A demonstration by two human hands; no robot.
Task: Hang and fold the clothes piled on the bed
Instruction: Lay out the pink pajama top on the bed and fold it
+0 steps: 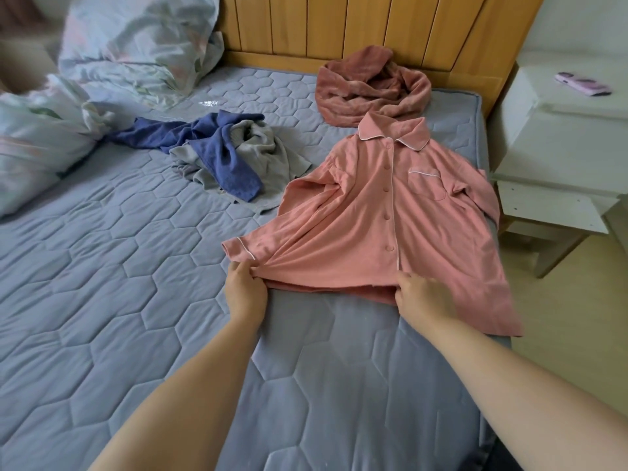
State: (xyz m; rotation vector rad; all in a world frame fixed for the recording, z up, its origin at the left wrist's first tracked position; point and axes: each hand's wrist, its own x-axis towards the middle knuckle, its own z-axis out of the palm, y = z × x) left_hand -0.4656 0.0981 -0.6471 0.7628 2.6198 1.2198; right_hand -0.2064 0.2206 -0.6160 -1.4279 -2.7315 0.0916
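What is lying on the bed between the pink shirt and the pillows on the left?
A crumpled heap: a blue garment tangled over a grey garment, on the mattress between the pink shirt and the pillows. The head view shows it.

Wooden headboard [356, 25] of vertical planks across the far side. Crumpled floral duvet [136, 39] heaped far left, a matching pillow [30, 144] at the left edge. White bedside table [564, 137] to the right, a pink and purple object [582, 83] lying flat on its top. Pale floor [584, 317] at near right.
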